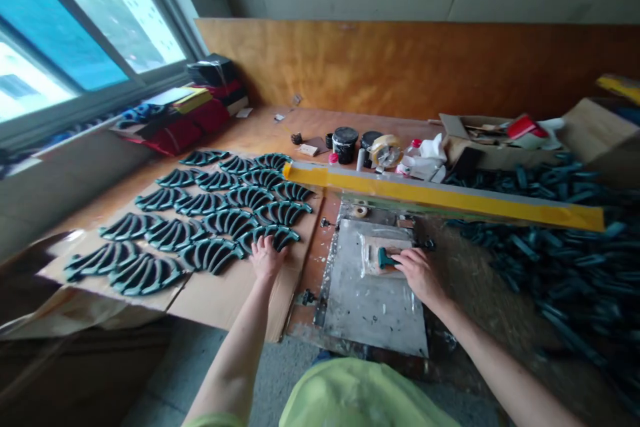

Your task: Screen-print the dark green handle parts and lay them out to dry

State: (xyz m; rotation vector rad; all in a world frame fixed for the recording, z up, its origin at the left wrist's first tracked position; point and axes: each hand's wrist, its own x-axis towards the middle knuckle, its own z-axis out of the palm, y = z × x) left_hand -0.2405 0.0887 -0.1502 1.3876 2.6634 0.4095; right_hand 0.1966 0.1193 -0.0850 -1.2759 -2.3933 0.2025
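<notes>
- So you've got a brown table [265,125] by a window [95,13], with an orange-brown board [350,67] standing along its back edge.
- Your right arm comes in from the lower right, reaching forward and inward, wrist low over the metal plate [350,310].
- Your right hand [419,272] is palm down, thumb and fingers pinched on the right end of a green piece [384,258]. That piece sits on the pale block [393,241] on top of the plate.
- Your left arm reaches up and away from you, over the cardboard [220,303].
- Your left hand [267,259] is palm down, fingers spread a bit, tips at the nearest edge of the fanned pieces [215,255]. Can't tell if they're gripping one or just touching.
- Those fans run in rows across the cardboard, left of the plate.
- A yellow bar [450,201] crosses just beyond your right hand, and there's a big loose heap [550,260] of dark green pieces off to the right.
</notes>
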